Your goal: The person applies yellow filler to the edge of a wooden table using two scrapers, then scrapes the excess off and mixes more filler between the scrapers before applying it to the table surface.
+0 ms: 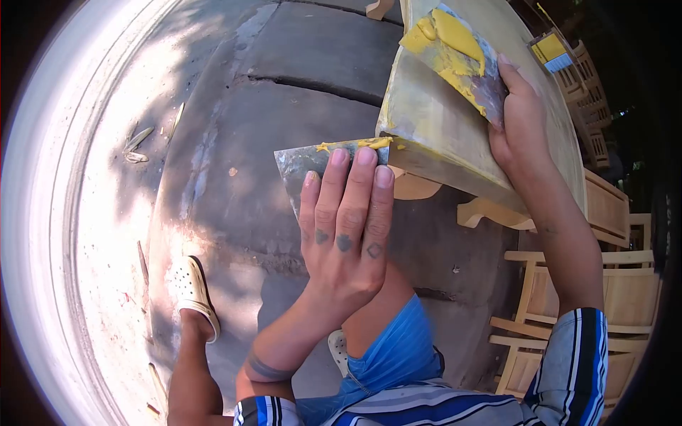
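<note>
The person's left hand (344, 245) holds a flat metal scraper (293, 169) with its 4 fingers laid along the upper face; the thumb is hidden, so how it closes the grip cannot be told. Yellow paste (380, 143) sits along the scraper's far edge. That edge runs nearly crosswise, and its right end is at the near left corner of the pale wooden table (433, 117); whether metal meets wood there cannot be told.

The right hand (524, 121) pinches a metal plate (491, 89) by its near right side, the thumb on top and the other fingers out of sight beneath. The plate is above the tabletop, its long axis slanting from far left to near right, with a thick yellow mound (458, 35) on it. It lies ahead and to the right of the scraper, and the left hand is nearer the table's corner.
</note>
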The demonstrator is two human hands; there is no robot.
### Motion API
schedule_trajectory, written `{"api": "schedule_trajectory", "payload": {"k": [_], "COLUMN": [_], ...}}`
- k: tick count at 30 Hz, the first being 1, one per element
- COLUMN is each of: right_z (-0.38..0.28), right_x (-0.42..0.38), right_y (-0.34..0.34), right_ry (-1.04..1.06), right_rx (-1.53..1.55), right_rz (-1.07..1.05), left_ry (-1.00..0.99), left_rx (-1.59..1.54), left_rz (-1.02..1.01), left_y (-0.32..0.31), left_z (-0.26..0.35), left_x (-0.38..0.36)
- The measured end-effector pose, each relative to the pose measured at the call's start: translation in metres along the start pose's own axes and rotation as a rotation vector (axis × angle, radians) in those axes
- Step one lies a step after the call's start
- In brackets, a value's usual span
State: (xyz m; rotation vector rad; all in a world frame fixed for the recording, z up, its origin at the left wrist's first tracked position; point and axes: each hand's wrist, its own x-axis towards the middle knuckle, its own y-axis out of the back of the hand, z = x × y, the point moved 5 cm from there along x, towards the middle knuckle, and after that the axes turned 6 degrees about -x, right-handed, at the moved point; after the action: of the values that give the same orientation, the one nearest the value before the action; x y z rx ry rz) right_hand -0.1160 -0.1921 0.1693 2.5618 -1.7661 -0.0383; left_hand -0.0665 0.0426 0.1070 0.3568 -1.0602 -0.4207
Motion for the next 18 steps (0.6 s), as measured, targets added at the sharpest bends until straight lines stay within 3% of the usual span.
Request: {"api": "schedule_trajectory", "payload": {"k": [18], "right_z": [0.000], "right_x": [0.002], "right_y": [0.000], "right_ry": [0.009], "right_rx": [0.003], "right_rz": [-0.038], "left_ry": [0.047], "left_rx": [0.153], "left_rz": [0.152], "left_y": [-0.026], "left_z": [0.011], "left_x": [0.002]}}
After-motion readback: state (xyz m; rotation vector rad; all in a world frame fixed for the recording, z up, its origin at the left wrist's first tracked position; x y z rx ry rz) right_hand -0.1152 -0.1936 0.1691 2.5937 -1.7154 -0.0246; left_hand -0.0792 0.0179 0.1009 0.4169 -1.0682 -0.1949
